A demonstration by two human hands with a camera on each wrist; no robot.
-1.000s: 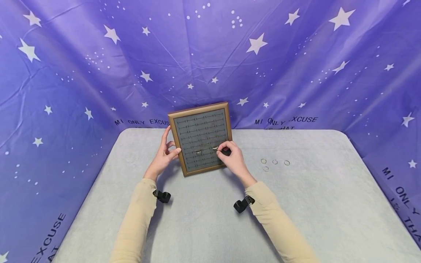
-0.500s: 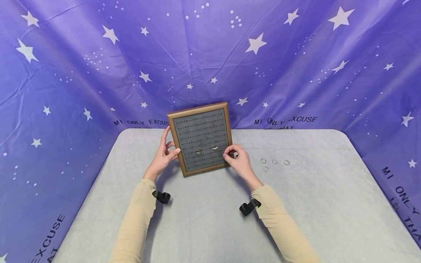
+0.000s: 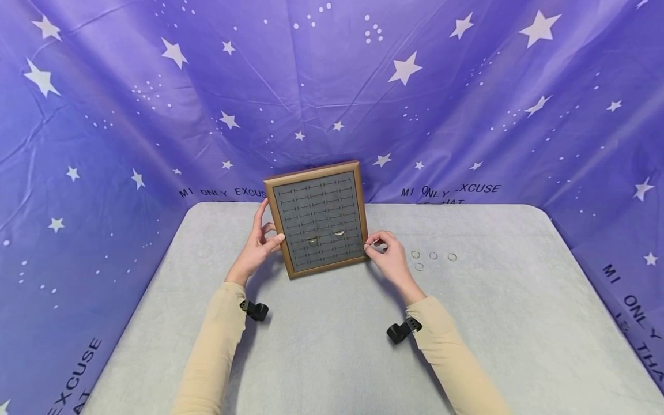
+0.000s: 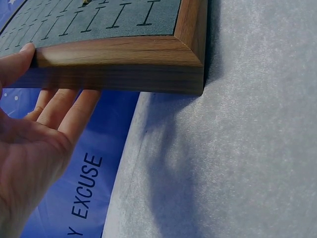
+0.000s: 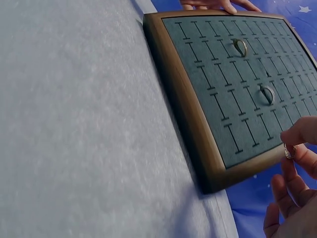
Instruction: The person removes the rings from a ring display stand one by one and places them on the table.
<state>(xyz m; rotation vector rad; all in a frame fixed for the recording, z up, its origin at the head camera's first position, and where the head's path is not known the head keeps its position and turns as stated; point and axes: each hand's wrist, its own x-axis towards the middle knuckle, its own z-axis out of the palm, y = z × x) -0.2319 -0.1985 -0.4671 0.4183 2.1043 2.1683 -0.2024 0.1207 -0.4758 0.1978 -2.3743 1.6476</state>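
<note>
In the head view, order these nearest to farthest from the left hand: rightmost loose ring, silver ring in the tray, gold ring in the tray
From the left hand:
1. Gold ring, left one in the ring tray
2. Silver ring, right one in the tray
3. Rightmost loose ring, on the table at right

I log a brown, wood-grained frame [image 4: 119, 52]; panel [image 3: 317, 211] grey-green, ruled with black slits [image 5: 234, 138]; one ring [image 5: 245, 48] gold, another ring [image 5: 272, 94] silvery; worktop [image 3: 321, 346] mottled pale grey; backdrop [image 3: 332, 75] violet-blue with white stars [image 3: 406, 68]; sleeves [image 3: 210, 351] beige.
</note>
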